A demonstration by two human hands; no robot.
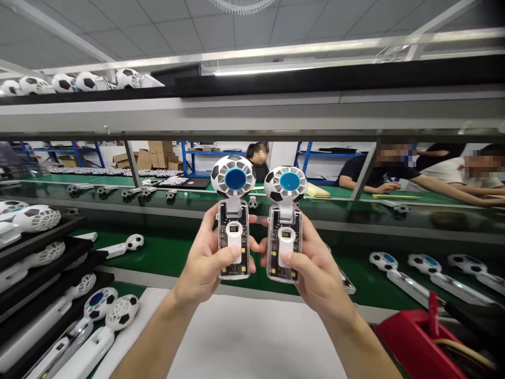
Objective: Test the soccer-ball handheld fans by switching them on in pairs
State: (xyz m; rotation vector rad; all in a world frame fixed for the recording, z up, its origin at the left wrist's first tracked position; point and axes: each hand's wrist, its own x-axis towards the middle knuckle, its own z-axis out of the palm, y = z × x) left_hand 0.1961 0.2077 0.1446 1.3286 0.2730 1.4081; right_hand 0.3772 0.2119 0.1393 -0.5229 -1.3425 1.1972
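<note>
My left hand (pixel 205 258) is grasping a clear black-and-white football-headed handheld fan (pixel 233 210), and my right hand (pixel 317 266) is grasping a matching fan (pixel 284 221), both above the white bench (pixel 252 337); a slackening grip could drop either onto it.

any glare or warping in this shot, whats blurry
In the head view, the bright white ceiling strip light throws glare along the long grey metal shelf beam, wide-angle distortion bends the shelf lines, the two clear football-patterned handheld fans look sharp, and the seated co-worker in a dark shirt is pixelated about the head.
</note>
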